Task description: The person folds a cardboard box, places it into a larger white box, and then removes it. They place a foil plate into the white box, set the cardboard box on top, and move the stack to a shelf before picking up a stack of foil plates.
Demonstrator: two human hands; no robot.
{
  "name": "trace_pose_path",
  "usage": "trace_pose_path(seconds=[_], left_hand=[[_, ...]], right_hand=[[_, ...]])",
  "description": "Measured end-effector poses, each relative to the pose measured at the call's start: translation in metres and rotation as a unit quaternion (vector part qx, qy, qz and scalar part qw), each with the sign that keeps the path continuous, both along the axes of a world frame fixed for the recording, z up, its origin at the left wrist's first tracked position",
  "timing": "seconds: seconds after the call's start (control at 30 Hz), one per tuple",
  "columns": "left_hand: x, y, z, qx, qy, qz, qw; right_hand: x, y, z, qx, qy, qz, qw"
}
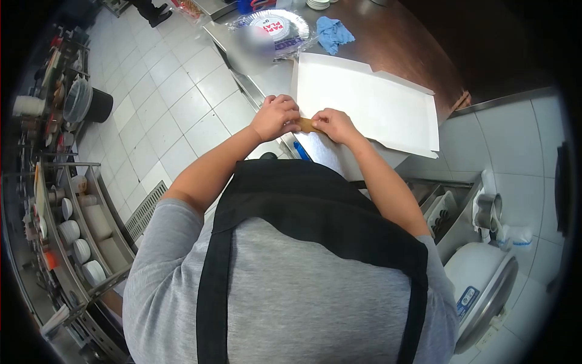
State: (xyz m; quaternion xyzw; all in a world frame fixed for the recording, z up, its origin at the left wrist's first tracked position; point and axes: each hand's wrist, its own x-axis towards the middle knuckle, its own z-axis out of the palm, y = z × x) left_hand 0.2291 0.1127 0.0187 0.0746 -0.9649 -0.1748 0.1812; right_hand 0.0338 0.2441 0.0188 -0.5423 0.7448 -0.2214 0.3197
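Observation:
My left hand (277, 117) and my right hand (335, 125) meet at the near left corner of an open white cardboard box (370, 103). Between them is a small brown piece (308, 125), perhaps cardboard or tape; the frame does not settle which. The fingers of both hands are bent and pinched on its two ends. The box lies flat on the counter with low sides, its white inner face up. Just below my hands, a blue object (301, 151) lies at the counter's edge, partly hidden by my apron.
Behind the box are a blue cloth (333, 34) and a wrapped pack of paper plates (276, 27) on the metal counter (400, 36). Shelves with bowls (79, 242) stand left across the tiled floor (176, 91). Someone's dark shoe (160, 16) shows far off. A large white lidded container (476, 276) is at right.

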Motion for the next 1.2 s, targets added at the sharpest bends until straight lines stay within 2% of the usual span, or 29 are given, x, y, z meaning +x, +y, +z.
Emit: trace_pose_path(seconds=[0.07, 0.2, 0.37, 0.5, 0.67, 0.77, 0.83, 0.97, 1.07, 1.1, 1.2], left_hand=[[-0.001, 0.003, -0.005, 0.015, -0.01, 0.051, 0.999], [-0.002, 0.006, -0.018, 0.067, -0.013, 0.128, 0.989], [-0.002, 0.011, -0.022, 0.063, 0.002, 0.161, 0.985], [-0.003, 0.016, -0.014, 0.054, -0.004, 0.195, 0.979], [-0.003, 0.013, -0.01, -0.063, 0.051, 0.102, 0.991], [-0.006, 0.016, -0.001, -0.12, 0.057, 0.066, 0.989], [-0.011, 0.021, 0.009, -0.15, 0.044, 0.058, 0.986], [-0.018, 0.021, 0.017, -0.137, 0.012, 0.045, 0.989], [-0.019, 0.019, 0.021, -0.082, 0.017, 0.058, 0.995], [-0.018, 0.015, 0.02, -0.047, 0.026, 0.07, 0.996], [-0.018, -0.009, 0.033, 0.006, 0.046, 0.104, 0.994]], right_hand=[[-0.003, 0.0, -0.007, -0.024, -0.049, 0.004, 0.999], [-0.002, 0.001, -0.006, -0.052, -0.073, 0.007, 0.996], [-0.001, 0.003, -0.004, -0.063, -0.073, 0.031, 0.995], [0.0, 0.001, -0.005, -0.07, -0.089, 0.004, 0.994], [0.005, -0.005, 0.008, -0.042, -0.087, -0.064, 0.993], [0.005, -0.008, 0.009, -0.056, -0.045, -0.06, 0.996], [0.007, -0.009, 0.011, -0.063, -0.059, -0.042, 0.995], [0.013, -0.007, 0.015, -0.068, -0.055, -0.01, 0.996], [0.016, 0.002, 0.024, -0.094, 0.122, 0.054, 0.987], [0.013, 0.011, 0.022, -0.093, 0.19, 0.111, 0.971], [0.007, 0.049, 0.039, -0.069, 0.289, 0.138, 0.945]])
